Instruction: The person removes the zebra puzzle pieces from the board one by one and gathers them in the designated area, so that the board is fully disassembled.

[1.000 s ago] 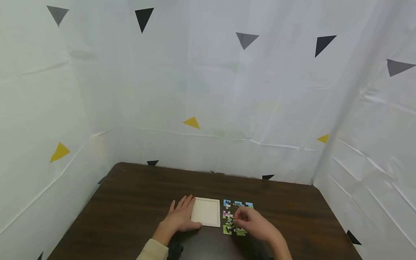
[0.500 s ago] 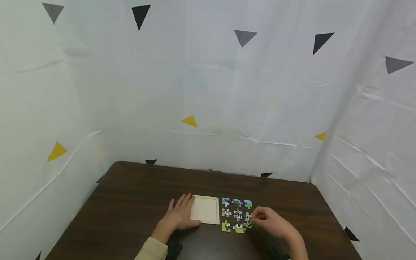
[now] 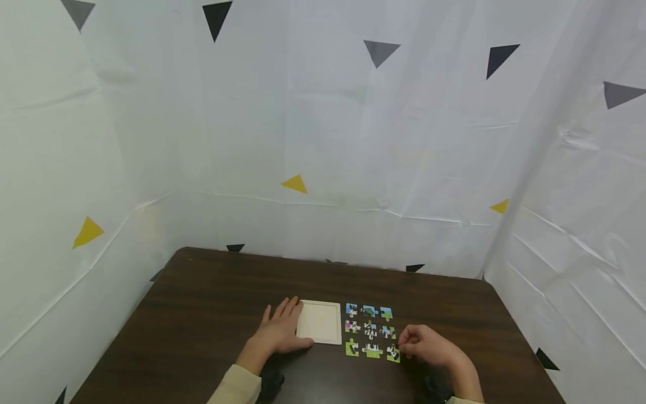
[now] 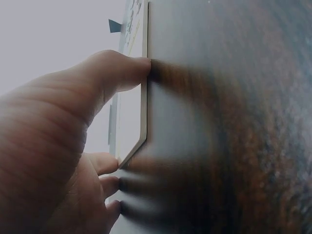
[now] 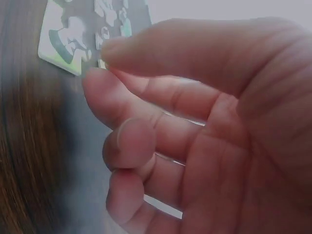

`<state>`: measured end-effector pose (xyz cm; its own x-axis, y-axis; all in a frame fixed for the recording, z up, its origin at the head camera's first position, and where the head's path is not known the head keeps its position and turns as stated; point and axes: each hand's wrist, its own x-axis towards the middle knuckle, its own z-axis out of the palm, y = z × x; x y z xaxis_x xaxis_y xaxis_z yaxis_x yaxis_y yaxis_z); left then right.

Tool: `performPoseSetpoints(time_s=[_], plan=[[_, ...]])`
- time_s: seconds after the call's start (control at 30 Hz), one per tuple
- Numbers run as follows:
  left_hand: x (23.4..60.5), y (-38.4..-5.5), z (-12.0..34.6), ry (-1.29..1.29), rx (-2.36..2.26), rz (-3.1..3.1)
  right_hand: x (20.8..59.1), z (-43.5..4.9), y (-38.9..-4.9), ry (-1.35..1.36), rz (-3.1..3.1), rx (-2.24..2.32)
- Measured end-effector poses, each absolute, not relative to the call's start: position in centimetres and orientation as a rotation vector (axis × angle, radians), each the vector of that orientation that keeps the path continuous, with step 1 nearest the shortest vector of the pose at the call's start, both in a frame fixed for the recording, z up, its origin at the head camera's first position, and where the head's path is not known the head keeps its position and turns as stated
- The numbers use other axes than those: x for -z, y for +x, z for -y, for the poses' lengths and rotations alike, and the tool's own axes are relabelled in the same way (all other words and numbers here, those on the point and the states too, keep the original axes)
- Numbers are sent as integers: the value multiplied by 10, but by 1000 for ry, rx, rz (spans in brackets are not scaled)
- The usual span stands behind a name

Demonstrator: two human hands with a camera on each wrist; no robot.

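Note:
A square, pale wooden puzzle tray (image 3: 319,322) lies flat on the table. My left hand (image 3: 279,331) rests spread at its left side, thumb against the front edge, as the left wrist view shows the thumb (image 4: 126,70) touching the rim. Right of the tray, several loose jigsaw pieces (image 3: 370,331) lie in a grid of rows. Beside the front-right jigsaw piece (image 3: 392,353) sits my right hand (image 3: 429,343). Its fingers are loosely curled with nothing seen between them. In the right wrist view that piece (image 5: 61,41) lies just past the thumb and index fingertips.
The dark wooden table (image 3: 222,292) reaches back to a white sheet (image 3: 323,140) patterned with triangles, which hangs behind and along both sides. Dark wrist bands sit below each hand.
My right hand has moved from over the middle of the jigsaw pieces to their right side. The front-right piece now lies spaced out in its row. My left hand stays at the tray.

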<state>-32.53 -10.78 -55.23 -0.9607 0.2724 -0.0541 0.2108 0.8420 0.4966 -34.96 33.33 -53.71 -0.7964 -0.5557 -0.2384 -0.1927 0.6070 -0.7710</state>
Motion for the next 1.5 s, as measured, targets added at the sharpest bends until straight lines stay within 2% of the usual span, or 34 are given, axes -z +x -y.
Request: performPoseSetpoints(time_s=[0.33,0.43,0.67,0.7,1.03,1.3,1.5], plan=[[551,-321,108,373,-773,-2914,495,-297,-309,-534,-2338,1078],[547,-319,107,368,-772,-2905,492,-290,-304,-498,-2359,1083],[541,-314,106,368,-788,-2892,594,-347,-378,-520,-2227,1158],[539,-313,107,372,-786,-2894,592,-346,-378,-518,-2226,1148],[544,-313,111,384,-795,-2896,498,-296,-314,-596,-2326,1126],[550,-316,119,428,-925,-2838,480,-286,-305,-498,-2498,1172],[541,-326,136,463,-1112,-2701,475,-282,-304,-488,-2482,1170]])
